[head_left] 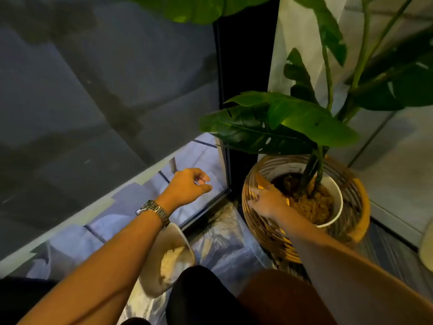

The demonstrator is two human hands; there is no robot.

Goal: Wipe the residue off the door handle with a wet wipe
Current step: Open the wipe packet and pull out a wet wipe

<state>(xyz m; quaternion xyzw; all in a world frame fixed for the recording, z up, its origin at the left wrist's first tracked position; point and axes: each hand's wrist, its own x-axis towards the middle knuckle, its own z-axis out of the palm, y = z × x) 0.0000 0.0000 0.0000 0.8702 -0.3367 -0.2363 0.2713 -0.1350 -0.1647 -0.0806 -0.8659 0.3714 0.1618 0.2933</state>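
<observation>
Door edge (pixel 225 160) near loose-curled empty left hand (pixel 190 185) — right hand (pixel 267 201) splayed on basket (pixel 260 233).

Pale crumpled wet wipe (pixel 173 261), perhaps, low inside the white bin (pixel 169 232)

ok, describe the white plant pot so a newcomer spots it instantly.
Find the tall glass door on the left; by its lower right corner stands a big-leafed plant. Its stems drop into a woven basket, and nested inside is the white pot: a smooth plain rim holding brown soil, unlike the slatted wicker around it.
</observation>
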